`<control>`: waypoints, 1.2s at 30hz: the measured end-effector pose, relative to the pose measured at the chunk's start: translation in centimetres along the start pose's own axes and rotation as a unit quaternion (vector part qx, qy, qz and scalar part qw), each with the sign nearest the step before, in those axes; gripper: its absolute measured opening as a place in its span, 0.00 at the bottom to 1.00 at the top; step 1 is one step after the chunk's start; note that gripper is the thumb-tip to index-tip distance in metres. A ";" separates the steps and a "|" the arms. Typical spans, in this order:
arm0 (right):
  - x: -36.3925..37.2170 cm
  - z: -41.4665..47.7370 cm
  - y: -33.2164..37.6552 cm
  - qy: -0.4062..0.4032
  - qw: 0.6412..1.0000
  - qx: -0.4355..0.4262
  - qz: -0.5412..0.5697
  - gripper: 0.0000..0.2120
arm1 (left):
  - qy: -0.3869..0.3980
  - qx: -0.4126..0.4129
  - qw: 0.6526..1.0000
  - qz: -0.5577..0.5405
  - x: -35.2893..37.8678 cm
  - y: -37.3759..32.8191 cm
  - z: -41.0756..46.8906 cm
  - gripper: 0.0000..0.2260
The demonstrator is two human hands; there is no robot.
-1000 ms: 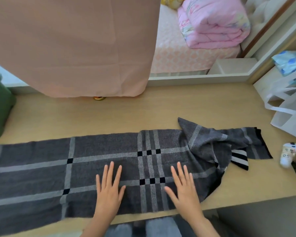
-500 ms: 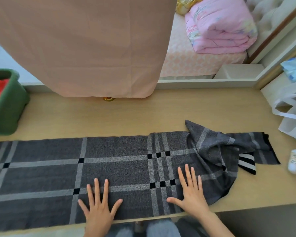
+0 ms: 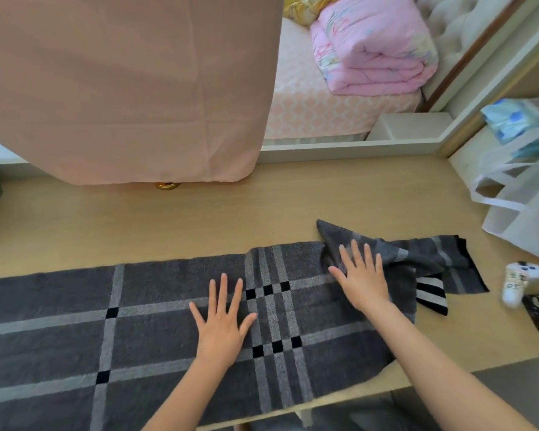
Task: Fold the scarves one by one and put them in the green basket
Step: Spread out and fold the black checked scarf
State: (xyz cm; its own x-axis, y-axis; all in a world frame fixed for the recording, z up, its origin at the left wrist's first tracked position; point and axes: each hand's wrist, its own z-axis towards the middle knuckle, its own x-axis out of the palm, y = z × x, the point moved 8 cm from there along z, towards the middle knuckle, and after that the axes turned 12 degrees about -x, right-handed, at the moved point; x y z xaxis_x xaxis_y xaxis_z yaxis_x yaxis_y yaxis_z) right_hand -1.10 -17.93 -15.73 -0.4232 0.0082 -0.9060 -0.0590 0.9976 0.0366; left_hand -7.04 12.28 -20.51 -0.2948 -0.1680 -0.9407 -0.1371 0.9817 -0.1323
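Fingers point(image 3: 223, 290) of left hand point(image 3: 221, 321) and right hand point(image 3: 363, 281) spread wide, flat on scarf point(image 3: 59, 337). Risk: bunched end point(image 3: 423, 262) at right hand gets folded in, leaving creases.

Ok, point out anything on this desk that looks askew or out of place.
The grey plaid scarf lies flat along the desk except its right end, which is bunched and folded over itself. The right hand rests flat on that bunch; the left hand presses the flat part.
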 end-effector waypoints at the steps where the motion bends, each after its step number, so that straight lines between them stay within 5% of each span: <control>1: 0.4 0.0 -1.5 0.018 1.000 0.022 0.011 0.32 | 0.005 -0.002 1.000 0.005 0.5 -0.2 0.3 0.32; 7: 2.1 -1.3 -8.4 0.030 0.990 0.132 0.050 0.33 | -0.008 -0.001 1.000 0.023 1.3 -0.1 0.5 0.33; 13: -0.9 -3.5 -8.6 -0.163 0.977 0.068 0.118 0.33 | -0.018 0.008 0.999 0.029 1.0 -0.8 0.5 0.34; 16: -0.2 -8.2 -11.4 -0.266 0.925 0.187 0.199 0.34 | -0.024 0.033 0.999 0.026 0.4 -2.9 0.3 0.32; 23: 3.7 -12.7 -16.2 -0.339 0.738 0.368 0.454 0.27 | -0.017 0.198 0.978 0.060 0.5 -12.1 -1.9 0.27; 28: 4.1 -11.8 -16.6 -0.336 0.729 0.375 0.463 0.11 | 0.044 0.206 0.971 0.109 3.4 -14.9 -2.0 0.29; 33: 4.3 -16.4 -18.5 -0.431 0.621 0.445 0.480 0.11 | 0.060 0.209 0.967 0.129 4.1 -14.9 -2.0 0.32; 36: 5.7 -19.1 -19.4 -0.408 0.649 0.459 0.450 0.12 | 0.067 0.208 0.968 0.122 3.9 -15.2 -2.1 0.32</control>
State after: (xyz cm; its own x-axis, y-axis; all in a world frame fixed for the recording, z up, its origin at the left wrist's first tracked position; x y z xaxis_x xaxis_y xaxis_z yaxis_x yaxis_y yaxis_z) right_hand -19.66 -38.59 -13.53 0.7284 0.2759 -0.6272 0.6011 0.1820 0.7782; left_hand -8.09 -3.48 -21.49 -0.3937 0.0908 -0.9147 0.3374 0.9399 -0.0520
